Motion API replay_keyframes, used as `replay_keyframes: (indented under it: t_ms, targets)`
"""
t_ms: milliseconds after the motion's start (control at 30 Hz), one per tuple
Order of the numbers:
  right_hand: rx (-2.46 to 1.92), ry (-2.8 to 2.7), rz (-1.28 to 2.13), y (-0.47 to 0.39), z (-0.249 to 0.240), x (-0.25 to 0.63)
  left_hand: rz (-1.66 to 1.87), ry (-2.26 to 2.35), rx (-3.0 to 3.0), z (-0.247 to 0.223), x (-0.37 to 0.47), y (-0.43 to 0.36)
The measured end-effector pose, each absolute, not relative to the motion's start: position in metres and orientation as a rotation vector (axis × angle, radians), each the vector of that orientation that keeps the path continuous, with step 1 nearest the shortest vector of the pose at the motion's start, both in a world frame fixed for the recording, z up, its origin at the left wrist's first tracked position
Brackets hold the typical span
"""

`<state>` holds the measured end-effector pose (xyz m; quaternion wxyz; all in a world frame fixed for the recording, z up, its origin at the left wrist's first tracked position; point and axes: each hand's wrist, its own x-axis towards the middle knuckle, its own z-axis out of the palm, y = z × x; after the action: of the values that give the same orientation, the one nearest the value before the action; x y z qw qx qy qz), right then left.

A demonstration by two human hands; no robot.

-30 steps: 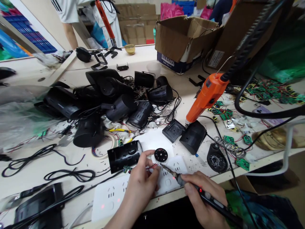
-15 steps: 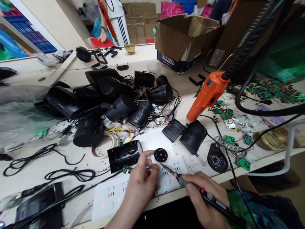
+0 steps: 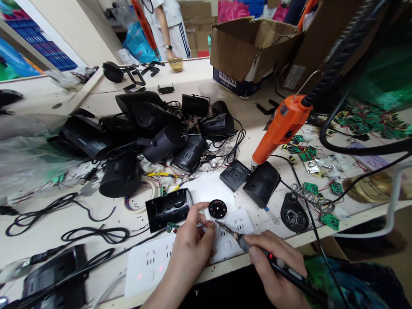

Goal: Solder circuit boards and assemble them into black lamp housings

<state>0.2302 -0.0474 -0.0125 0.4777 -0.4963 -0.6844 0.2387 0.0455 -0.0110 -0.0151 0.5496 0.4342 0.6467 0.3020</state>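
My left hand (image 3: 193,242) is closed in a pinch on thin red wires (image 3: 203,224), its index finger touching the edge of a round black LED disc (image 3: 217,209). My right hand (image 3: 278,264) grips a soldering iron (image 3: 244,243) with a lit red light on its handle. The iron's tip meets the wire ends just below the disc. Left of my fingers lies an open black lamp housing (image 3: 167,210), with a small green circuit board (image 3: 172,226) at its lower edge. Beneath both hands runs a white power strip (image 3: 144,270) with glowing red lights.
An orange electric screwdriver (image 3: 281,128) hangs over a black housing (image 3: 262,184) on the right. Several black lamp housings (image 3: 164,143) and cables crowd the left. Green circuit boards (image 3: 370,122) are heaped at right. Behind stand a cardboard box (image 3: 231,56) and a person's hand (image 3: 172,55) at a gold bowl (image 3: 175,66).
The person across the table has shifted right, their hand moving from a red surface to the gold bowl. My hands, the soldering iron and the disc have hardly moved.
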Motion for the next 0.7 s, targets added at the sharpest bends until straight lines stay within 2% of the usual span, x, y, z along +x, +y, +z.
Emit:
replay_keyframes:
  t_ms: [700]
  targets:
    - [-1.215, -1.619, 0.574, -0.0466, -0.0081, 0.2324, 0.685, 1.532, 1.012, -0.0151, 0.0447, -0.0092]
